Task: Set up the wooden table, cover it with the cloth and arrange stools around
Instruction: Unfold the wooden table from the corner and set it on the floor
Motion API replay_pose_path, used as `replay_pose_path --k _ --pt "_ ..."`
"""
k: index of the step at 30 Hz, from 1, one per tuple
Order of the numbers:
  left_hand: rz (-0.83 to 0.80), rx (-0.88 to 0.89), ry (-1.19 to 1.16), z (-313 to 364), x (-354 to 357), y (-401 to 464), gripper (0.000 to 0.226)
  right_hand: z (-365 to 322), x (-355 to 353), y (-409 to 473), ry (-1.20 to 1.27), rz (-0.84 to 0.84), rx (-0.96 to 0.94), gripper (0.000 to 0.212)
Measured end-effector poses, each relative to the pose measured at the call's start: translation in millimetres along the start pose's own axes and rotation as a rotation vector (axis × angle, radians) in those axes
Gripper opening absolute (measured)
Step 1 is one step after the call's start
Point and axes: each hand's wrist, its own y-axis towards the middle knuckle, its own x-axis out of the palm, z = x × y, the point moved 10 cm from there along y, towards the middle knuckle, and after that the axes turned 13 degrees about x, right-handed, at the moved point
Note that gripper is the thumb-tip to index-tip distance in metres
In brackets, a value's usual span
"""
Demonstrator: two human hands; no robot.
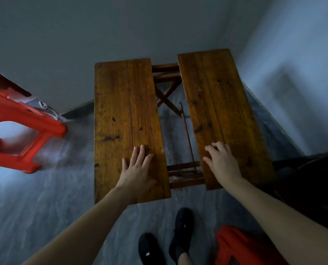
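Observation:
The wooden folding table (121,104) stands in front of me with its top split into two brown plank halves, left and right (216,104), and a wide gap between them. Crossed legs and rails (167,100) show through the gap. My left hand (138,171) lies flat, fingers spread, on the near end of the left half. My right hand (222,161) rests with loosely curled fingers on the near end of the right half. A red plastic stool (21,129) is at the left. No cloth is visible.
Grey walls meet in a corner just behind the table. The floor (44,197) is grey marbled tile. My black shoes (182,230) stand close to the table's near edge. A red object (239,247) sits at the bottom right, beside a dark mass (312,184).

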Motion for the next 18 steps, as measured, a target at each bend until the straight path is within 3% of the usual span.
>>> replay_pose_path --k 5,8,14,18 --pt "0.126 -0.03 0.027 9 13 -18 0.066 0 4 -14 0.087 0.02 0.087 0.034" --pt "0.183 -0.003 0.101 19 25 -28 0.052 3 9 -22 0.068 -0.024 0.043 0.048" --pt "0.161 0.022 0.211 15 36 -29 0.105 18 24 -29 -0.242 -0.435 -0.107 0.102" --pt "0.051 -0.012 0.266 16 42 -27 0.116 34 30 -24 -0.49 -0.492 -0.072 0.133"
